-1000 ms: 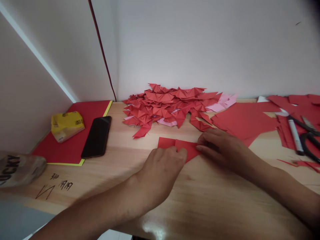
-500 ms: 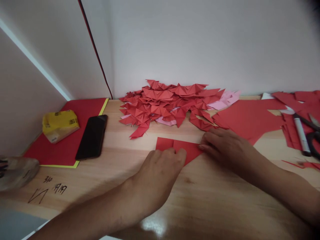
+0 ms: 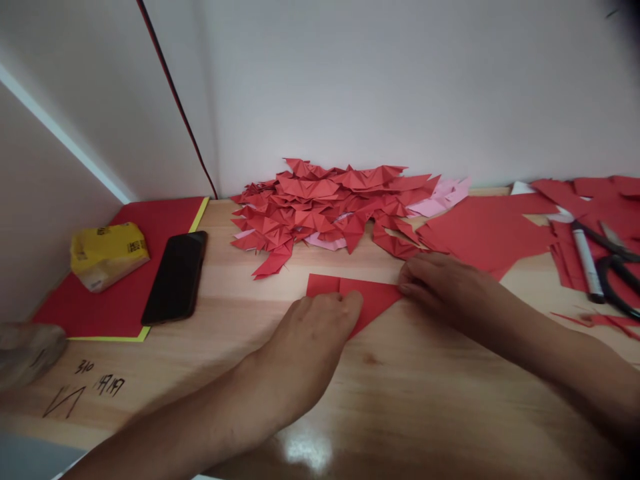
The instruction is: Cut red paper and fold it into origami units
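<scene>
A folded piece of red paper (image 3: 373, 297) lies on the wooden table, with a crease near its upper middle and a slanted lower right edge. My left hand (image 3: 320, 330) presses down on its left part, fingers curled and hiding the lower left of the sheet. At the paper's right tip, my right hand (image 3: 433, 283) pinches the corner between closed fingers. Just beyond the hands is a heap of folded red paper pieces (image 3: 315, 200), with a few pink ones (image 3: 443, 197) among them.
Flat red sheets (image 3: 490, 230) lie behind my right hand. Farther right are a marker (image 3: 587, 263), scissors (image 3: 617, 273) and red scraps. On the left, a phone (image 3: 175, 277) and a yellow packet (image 3: 109, 253) rest on red and yellow sheets. A white wall (image 3: 350, 80) closes off the back.
The view has shifted slightly, so most things sit a little farther left. My left hand has slid slightly left and down along the red paper; my right hand stays at its tip.
</scene>
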Demonstrator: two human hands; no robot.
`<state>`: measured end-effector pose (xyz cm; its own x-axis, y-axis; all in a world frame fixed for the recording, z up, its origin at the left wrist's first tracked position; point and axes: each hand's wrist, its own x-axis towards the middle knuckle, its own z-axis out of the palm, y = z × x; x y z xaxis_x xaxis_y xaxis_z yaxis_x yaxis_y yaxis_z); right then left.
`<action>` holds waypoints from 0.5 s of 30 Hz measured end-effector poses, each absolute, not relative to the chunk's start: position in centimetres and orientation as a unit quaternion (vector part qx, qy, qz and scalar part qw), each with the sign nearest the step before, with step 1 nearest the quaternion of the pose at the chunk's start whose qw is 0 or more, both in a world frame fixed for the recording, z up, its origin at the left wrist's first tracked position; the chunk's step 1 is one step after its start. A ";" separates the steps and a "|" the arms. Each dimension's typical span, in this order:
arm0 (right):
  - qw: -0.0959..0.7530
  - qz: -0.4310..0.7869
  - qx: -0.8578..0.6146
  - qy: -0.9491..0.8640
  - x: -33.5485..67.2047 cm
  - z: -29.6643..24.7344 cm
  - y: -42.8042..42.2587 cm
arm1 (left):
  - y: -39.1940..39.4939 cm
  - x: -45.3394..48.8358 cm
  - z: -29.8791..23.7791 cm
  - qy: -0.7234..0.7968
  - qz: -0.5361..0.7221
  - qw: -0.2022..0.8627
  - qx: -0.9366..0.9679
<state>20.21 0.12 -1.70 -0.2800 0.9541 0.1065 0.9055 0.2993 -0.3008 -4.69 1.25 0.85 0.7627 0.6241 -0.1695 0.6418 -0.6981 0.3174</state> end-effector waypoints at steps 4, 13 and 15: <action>0.138 0.052 -0.575 -0.805 20.0 -1.9 0.0 | 1.2 -4.9 0.7 0.343 -0.012 0.203 0.917; 0.112 0.029 -0.589 -0.800 20.3 -2.0 -0.2 | 1.4 -4.3 0.8 0.361 -0.053 0.138 0.921; 0.091 0.017 -0.585 -0.806 20.1 -1.8 -0.3 | 1.4 -4.1 0.9 0.364 -0.059 0.130 0.920</action>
<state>20.11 -0.26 -1.79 -0.2992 0.9458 0.1262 0.9396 0.3150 -0.1337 -4.14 1.37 0.88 0.7280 0.6547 -0.2034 0.6854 -0.7014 0.1954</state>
